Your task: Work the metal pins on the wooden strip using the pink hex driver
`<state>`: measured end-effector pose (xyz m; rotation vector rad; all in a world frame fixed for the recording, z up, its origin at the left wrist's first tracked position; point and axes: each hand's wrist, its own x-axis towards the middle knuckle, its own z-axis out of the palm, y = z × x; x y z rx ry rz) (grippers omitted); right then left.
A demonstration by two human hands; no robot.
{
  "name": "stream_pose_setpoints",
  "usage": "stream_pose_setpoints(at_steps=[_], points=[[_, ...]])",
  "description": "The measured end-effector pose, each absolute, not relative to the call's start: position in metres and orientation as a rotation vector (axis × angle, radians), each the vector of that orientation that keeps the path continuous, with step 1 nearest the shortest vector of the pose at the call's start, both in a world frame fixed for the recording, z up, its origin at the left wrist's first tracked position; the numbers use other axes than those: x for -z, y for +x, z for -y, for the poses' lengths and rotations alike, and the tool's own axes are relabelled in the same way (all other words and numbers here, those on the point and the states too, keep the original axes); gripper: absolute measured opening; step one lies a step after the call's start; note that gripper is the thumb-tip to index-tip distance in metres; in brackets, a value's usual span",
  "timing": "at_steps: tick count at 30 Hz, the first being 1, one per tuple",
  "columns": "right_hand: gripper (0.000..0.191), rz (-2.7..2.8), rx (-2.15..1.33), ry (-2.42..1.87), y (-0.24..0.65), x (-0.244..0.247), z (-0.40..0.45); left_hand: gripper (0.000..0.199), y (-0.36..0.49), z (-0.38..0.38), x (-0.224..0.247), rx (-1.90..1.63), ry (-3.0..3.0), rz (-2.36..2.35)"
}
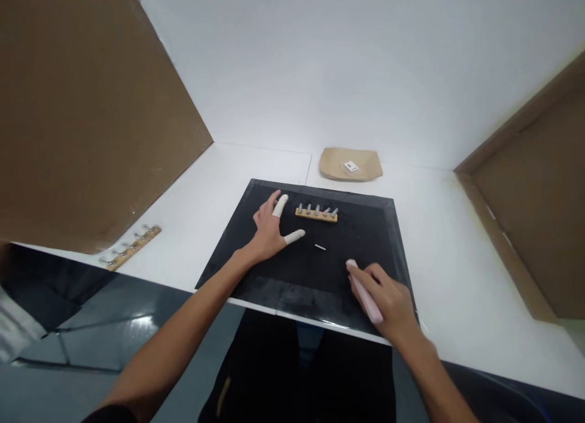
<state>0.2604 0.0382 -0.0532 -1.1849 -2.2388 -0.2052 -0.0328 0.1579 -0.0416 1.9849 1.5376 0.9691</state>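
Observation:
On the black board (283, 277) my left hand (269, 228) lies with its fingers spread, holding nothing. White finger covers wrap its thumb and one finger. Just right of it sits a wooden hook rack (316, 215) with several grey metal hooks standing up. A short white stick (320, 247), like a piece of chalk, lies below the rack. My right hand (388, 298) grips a long pale pink block (364, 292) over the board's right part. Whether the block touches the board, I cannot tell.
At the back stands a brown paper tray (329, 170) with a small white labelled packet (351, 166) in it. Another hook rack (132, 248) lies at the table's left front edge. Brown panels (91, 106) flank the white table (475, 277). Part of another person shows far left.

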Motion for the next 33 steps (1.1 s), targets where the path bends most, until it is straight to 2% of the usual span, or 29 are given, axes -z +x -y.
stream_pose_setpoints(at_steps=[1,5,10,14,18,22,27,33], points=[[0.036,2.351,0.367,-1.152,0.266,0.052,-0.052,0.093,-0.037,-0.159,0.042,-1.003,1.924,-1.528],[0.046,2.472,0.525,-1.078,0.268,0.042,-0.092,0.092,-0.038,-0.149,0.042,-1.204,1.706,-1.458],[0.042,2.515,0.556,-1.040,0.214,0.026,-0.103,0.068,-0.017,-0.126,0.044,-1.466,1.170,-1.308],[0.035,2.585,0.495,-0.937,0.152,0.015,-0.105,0.054,-0.017,-0.122,0.039,-1.489,0.716,-1.116],[0.036,2.683,0.398,-0.875,0.106,0.014,-0.110,0.067,-0.037,-0.127,0.028,-1.320,0.440,-0.956],[0.038,2.726,0.314,-0.907,0.086,0.017,-0.114,0.073,-0.050,-0.133,0.027,-1.271,0.368,-0.930],[0.037,2.733,0.216,-1.023,0.115,0.020,-0.104,0.061,-0.048,-0.140,0.035,-1.345,0.522,-1.025],[0.039,2.806,0.168,-1.261,0.241,0.027,-0.104,0.041,-0.062,-0.167,0.049,-1.520,0.934,-1.267]])
